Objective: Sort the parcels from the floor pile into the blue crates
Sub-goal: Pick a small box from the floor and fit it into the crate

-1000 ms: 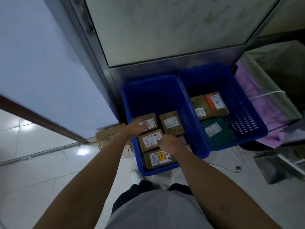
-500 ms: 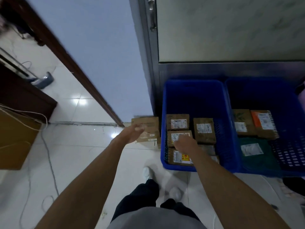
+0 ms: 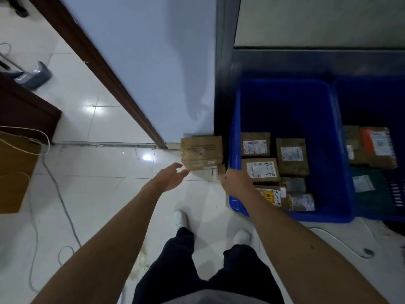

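I am seeing the right crate (image 3: 370,102) running off the right edge and the brown box (image 3: 13,172) at the left being cut by the left edge. The right hand (image 3: 235,183) is covering part of the yellow-labelled parcel (image 3: 271,194), and I am not making out how its fingers lie. The labels (image 3: 254,147) are blurring beyond reading.

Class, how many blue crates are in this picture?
2. The left crate stands beside the cardboard boxes on the floor; the right crate adjoins it, partly cut off at the picture's edge.

Crates (image 3: 235,137), parcels (image 3: 201,150) on tiled floor (image 3: 98,194)
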The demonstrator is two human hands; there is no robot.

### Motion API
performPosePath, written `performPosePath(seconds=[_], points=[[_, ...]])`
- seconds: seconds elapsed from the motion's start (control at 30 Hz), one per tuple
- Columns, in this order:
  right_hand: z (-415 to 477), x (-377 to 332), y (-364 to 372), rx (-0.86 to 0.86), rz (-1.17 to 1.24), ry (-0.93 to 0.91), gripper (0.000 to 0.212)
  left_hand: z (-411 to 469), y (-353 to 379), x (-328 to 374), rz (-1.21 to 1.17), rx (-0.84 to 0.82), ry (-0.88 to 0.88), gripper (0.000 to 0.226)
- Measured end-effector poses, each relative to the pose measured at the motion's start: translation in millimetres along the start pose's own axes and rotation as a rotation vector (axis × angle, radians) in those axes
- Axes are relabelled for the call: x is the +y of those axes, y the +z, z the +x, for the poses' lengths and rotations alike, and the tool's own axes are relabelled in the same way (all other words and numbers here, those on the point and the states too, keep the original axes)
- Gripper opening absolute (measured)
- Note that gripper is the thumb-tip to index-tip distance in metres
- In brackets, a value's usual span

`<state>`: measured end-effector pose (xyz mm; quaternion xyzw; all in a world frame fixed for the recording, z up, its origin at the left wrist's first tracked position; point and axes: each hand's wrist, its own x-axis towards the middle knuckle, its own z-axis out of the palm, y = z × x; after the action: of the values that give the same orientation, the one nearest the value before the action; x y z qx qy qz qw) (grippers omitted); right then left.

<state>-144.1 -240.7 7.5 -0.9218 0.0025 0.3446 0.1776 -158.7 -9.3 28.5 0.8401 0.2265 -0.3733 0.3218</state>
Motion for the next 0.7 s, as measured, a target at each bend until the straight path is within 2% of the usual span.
performPosePath(seconds=[0.2,0.33,0.43,0.57,0.7], points=[[74.7,-23.1,82.0,-0.089,0.105,0.143,0.040,97.5,23.3,-36.3,0.107,-0.153,0.036,0.056],[141.4,-23.0,141.7,-0.104,0.148,0.225,0.045,173.5,68.4,-45.7,0.191,-0.197,0.136,0.049],[197.4,-0.8,192.9,-0.074,0.095,0.290,0.044,239.4,111.8,-63.0,0.258,-0.232,0.181,0.047],[270.2,23.5,245.9,-0.028,0.090,0.356,0.045,319.7,160.5,-84.7,0.178,-0.287,0.141,0.045],[326.4,48.0,288.8,0.039,0.088,0.388,0.056,387.6,195.8,-102.2,0.027,-0.263,0.072,0.042]])
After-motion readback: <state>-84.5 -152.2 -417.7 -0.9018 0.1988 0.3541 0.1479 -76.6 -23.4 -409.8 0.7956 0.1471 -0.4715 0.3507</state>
